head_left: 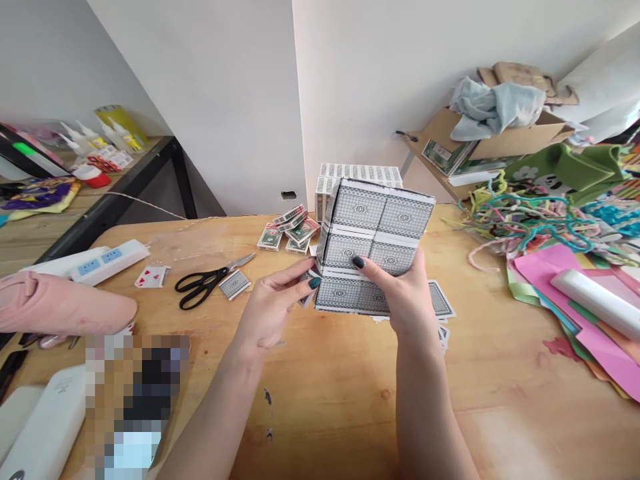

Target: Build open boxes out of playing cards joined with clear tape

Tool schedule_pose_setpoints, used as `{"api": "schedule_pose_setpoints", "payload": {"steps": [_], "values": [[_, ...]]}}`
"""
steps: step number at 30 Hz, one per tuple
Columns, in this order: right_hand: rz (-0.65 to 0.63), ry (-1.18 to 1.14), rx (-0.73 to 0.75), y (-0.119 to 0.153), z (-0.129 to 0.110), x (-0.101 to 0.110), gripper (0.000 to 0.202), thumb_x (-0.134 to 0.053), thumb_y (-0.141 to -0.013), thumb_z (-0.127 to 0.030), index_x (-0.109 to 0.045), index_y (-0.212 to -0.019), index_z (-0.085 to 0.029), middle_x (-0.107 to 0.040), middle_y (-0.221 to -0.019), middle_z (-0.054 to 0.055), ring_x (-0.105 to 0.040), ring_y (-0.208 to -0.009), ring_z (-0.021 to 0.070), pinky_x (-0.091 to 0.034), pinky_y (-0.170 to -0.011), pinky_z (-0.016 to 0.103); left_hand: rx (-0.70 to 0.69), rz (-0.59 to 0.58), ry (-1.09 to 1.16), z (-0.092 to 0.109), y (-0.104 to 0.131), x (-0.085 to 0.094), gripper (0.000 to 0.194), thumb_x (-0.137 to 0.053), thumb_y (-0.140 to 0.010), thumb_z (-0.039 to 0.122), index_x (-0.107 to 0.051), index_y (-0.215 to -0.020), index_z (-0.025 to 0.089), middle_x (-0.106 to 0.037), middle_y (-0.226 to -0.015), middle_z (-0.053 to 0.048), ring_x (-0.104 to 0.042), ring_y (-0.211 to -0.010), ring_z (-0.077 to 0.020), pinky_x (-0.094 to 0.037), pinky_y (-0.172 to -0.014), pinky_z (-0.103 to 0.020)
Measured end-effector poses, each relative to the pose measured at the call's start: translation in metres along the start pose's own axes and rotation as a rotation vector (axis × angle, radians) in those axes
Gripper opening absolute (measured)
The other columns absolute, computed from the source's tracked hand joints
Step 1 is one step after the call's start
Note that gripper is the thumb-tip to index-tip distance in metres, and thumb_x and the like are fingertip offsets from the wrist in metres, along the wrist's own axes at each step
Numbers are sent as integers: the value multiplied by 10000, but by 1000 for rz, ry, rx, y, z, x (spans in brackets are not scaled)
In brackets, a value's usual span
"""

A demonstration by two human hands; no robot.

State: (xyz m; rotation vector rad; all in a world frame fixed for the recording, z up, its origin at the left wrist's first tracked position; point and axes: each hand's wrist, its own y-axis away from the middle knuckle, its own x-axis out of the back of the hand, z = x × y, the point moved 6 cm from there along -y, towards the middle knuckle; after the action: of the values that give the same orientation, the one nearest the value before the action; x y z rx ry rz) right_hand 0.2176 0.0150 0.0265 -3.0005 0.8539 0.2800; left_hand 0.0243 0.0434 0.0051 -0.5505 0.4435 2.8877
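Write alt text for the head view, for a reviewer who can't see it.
Two bare hands hold a panel of patterned playing cards above a wooden table, the right hand gripping its face, the left hand at its edge. Around the panel lie black scissors, card boxes, loose cards, colored paper and tangled yarn.

The table [340,400] is glossy wood, the scissors' [233,267] handles black plastic, their blades metal.

This looked like a craft room or small workshop: scissors [203,288] and cards [151,277] lay on the wooden surface [330,400], with coloured paper [575,293], tangled yarn [530,213] and glue bottles [117,137] around, and a stuffed carton [520,137] by the wall [360,80].
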Motion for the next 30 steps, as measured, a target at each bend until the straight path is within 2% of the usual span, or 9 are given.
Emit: {"api": "schedule_pose_setpoints", "payload": {"steps": [5, 8, 14, 18, 23, 27, 30], "values": [[-20, 14, 25, 0, 1, -1, 822, -846, -537, -331, -455, -1256, -256, -644, -1157, 81, -624, -1063, 277, -531, -912, 459, -30, 16, 51, -3, 0, -2, 383, -826, -568, 224, -748, -943, 218, -686, -1140, -48, -599, -1070, -214, -475, -896, -308], [-7, 14, 23, 1, 1, -1, 828, -845, -541, -330, -454, -1267, -250, -637, -1171, 88, -621, -1071, 278, -539, -896, 444, -71, 28, 108, -7, -1, -3, 350, -831, -566, 237, -757, -907, 241, -679, -1100, -25, -607, -1016, -184, -488, -846, -266], [13, -2, 48, 3, 0, -2, 845, -846, -541, -328, -442, -1279, -247, -634, -1182, 94, -624, -1066, 273, -542, -886, 434, -168, 26, 127, -12, 0, -8, 326, -795, -641, 312, -743, -962, 293, -601, -1101, -19, -571, -1037, -174, -488, -821, -246], [16, -14, 40, 3, 1, -3, 840, -843, -546, -331, -441, -1278, -242, -640, -1172, 95, -630, -1053, 272, -542, -883, 436, -280, 52, 18, -13, 4, -10, 296, -746, -709, 355, -727, -1003, 324, -535, -1087, -15, -537, -1045, -160, -476, -850, -248], [43, -44, -13, 3, 5, -3, 854, -858, -520, -316, -453, -1268, -244, -641, -1174, 90, -632, -1048, 274, -547, -874, 439, -500, 140, -189, -12, 7, -8, 252, -614, -839, 375, -696, -1074, 339, -526, -1038, -26, -516, -1017, -140, -451, -885, -258], [-23, -122, -63, 2, 12, -8, 868, -856, -539, -301, -433, -1296, -255, -631, -1202, 88, -622, -1080, 282, -533, -905, 461, -631, 236, -377, -4, 15, -7, 247, -584, -859, 359, -703, -1070, 307, -540, -985, -41, -538, -930, -142, -484, -794, -251], [-59, -173, -92, 2, 18, -13, 873, -855, -552, -294, -424, -1311, -257, -627, -1216, 93, -620, -1088, 287, -521, -921, 479, -689, 304, -432, 6, 21, -6, 341, -607, -844, 341, -639, -1181, 298, -585, -1049, -53, -568, -974, -161, -493, -833, -271]]}}
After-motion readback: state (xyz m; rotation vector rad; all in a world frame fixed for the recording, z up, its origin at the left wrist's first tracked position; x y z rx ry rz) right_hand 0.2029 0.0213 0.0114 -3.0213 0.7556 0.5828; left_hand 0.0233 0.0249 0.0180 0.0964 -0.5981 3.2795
